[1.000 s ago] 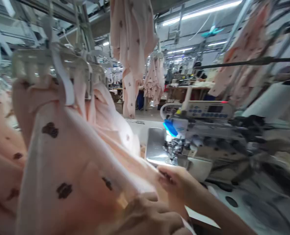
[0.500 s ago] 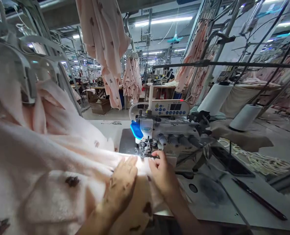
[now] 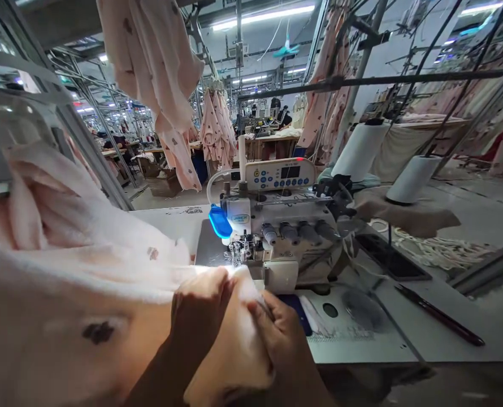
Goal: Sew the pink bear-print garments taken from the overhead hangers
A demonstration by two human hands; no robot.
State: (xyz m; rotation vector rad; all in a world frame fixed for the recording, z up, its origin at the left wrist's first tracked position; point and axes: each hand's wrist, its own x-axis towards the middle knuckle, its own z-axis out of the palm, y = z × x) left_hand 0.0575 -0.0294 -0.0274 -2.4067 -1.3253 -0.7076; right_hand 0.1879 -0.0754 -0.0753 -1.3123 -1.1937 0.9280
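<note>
Pale pink fabric with dark printed motifs spreads across the left side and up to the sewing machine. My left hand is closed on the fabric just in front of the lit needle area. To its right, my right hand pinches a fold of the same fabric between thumb and fingers, a little nearer to me. The fabric between the hands is raised and bent. A blue guard sits above the needle area.
White thread cones stand behind the machine on the right. Dark red tweezers and a dark phone-like slab lie on the white table. Pink garments hang overhead. A clear-fronted metal clamp holds fabric at left.
My hands have gone from lying flat on the fabric to gripping it. The right hand has drawn back toward me from the needle area, lifting the edge. The view has shifted slightly.
</note>
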